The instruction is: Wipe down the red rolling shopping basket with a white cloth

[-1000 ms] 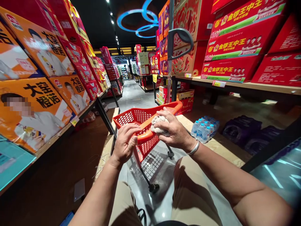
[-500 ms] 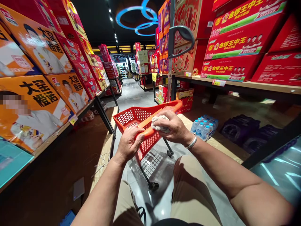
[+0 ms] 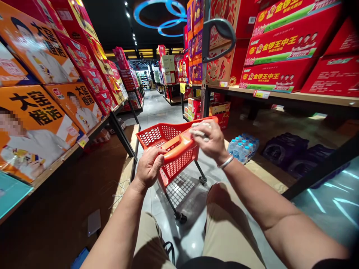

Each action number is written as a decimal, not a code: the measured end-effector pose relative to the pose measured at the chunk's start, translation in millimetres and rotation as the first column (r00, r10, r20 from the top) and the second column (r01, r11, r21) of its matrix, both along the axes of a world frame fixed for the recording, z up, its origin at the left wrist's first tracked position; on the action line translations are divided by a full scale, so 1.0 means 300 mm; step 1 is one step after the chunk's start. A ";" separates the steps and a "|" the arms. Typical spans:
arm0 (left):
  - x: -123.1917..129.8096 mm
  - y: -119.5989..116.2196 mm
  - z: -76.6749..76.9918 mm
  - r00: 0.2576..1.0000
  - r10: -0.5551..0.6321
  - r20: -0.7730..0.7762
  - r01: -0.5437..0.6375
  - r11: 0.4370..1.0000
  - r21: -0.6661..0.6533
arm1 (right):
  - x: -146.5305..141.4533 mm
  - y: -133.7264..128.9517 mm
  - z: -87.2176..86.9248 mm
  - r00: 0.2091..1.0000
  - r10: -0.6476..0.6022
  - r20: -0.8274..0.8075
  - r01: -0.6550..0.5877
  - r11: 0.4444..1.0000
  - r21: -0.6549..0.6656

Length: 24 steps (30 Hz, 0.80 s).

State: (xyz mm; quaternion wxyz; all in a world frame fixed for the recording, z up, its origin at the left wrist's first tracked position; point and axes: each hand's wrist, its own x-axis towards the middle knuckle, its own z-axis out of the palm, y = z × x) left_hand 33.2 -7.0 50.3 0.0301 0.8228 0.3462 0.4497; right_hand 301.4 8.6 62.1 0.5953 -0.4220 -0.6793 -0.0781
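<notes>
A small orange-red shopping cart (image 3: 179,170) stands before my knees, its perforated basket tilted in view. My left hand (image 3: 150,164) is wrapped around the left end of the cart's orange handle (image 3: 175,152). In my right hand (image 3: 211,140) is a crumpled whitish cloth (image 3: 200,129), which rests against the right part of the handle. My fingers cover much of the cloth. A silvery bracelet (image 3: 226,161) circles my right wrist.
Orange drink boxes (image 3: 36,123) fill the left shelf; red boxes (image 3: 280,48) stack on the right one. Shrink-wrapped water bottles (image 3: 242,147) sit low at right. A grey looped handle (image 3: 220,39) juts out on a post. The aisle floor (image 3: 153,106) runs ahead.
My right hand has slid the cloth up and to the right along the handle, uncovering its middle. My left hand has shifted slightly left, still on the handle.
</notes>
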 end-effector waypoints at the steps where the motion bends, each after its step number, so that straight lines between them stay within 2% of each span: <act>1: -0.003 0.006 -0.003 1.000 -0.005 0.011 0.005 1.000 0.008 | -0.062 -0.049 -0.012 0.997 0.042 0.064 -0.043 0.999 0.016; 3: -0.012 0.017 -0.006 0.999 -0.026 0.032 0.026 1.000 0.017 | -0.171 -0.128 -0.043 0.960 0.152 0.234 -0.171 0.983 0.064; 5: -0.028 0.028 -0.008 0.998 -0.042 0.045 0.041 0.999 0.010 | -0.241 -0.162 -0.077 0.910 0.183 0.372 -0.237 0.966 0.106; 8: -0.064 0.045 -0.009 0.998 -0.027 0.064 0.029 0.999 -0.035 | -0.244 -0.127 -0.117 0.871 0.149 0.468 -0.219 0.971 0.097; 10: -0.095 0.057 -0.011 0.996 -0.007 0.094 0.013 0.998 -0.058 | -0.180 -0.072 -0.133 0.873 0.130 0.471 -0.195 0.977 0.090; 13: -0.138 0.075 -0.018 0.988 -0.001 0.157 0.014 0.997 -0.081 | -0.036 0.007 -0.145 0.910 0.049 0.413 -0.120 0.982 0.148; 17: -0.171 0.092 -0.024 0.973 -0.031 0.231 0.053 0.995 -0.089 | 0.101 0.048 -0.154 0.943 -0.099 0.319 0.022 0.971 0.236; 20: -0.163 0.084 -0.010 0.978 -0.006 0.207 0.012 0.999 -0.031 | 0.075 0.023 -0.161 0.961 -0.093 0.261 0.007 0.950 0.313; 22: -0.135 0.059 0.013 0.985 0.100 0.143 -0.111 0.991 0.071 | -0.003 -0.007 -0.164 0.970 -0.064 0.235 -0.017 0.946 0.325; 24: -0.091 0.024 0.040 0.967 0.249 0.064 -0.256 0.948 0.187 | -0.102 -0.037 -0.163 0.967 -0.022 0.253 -0.056 0.953 0.298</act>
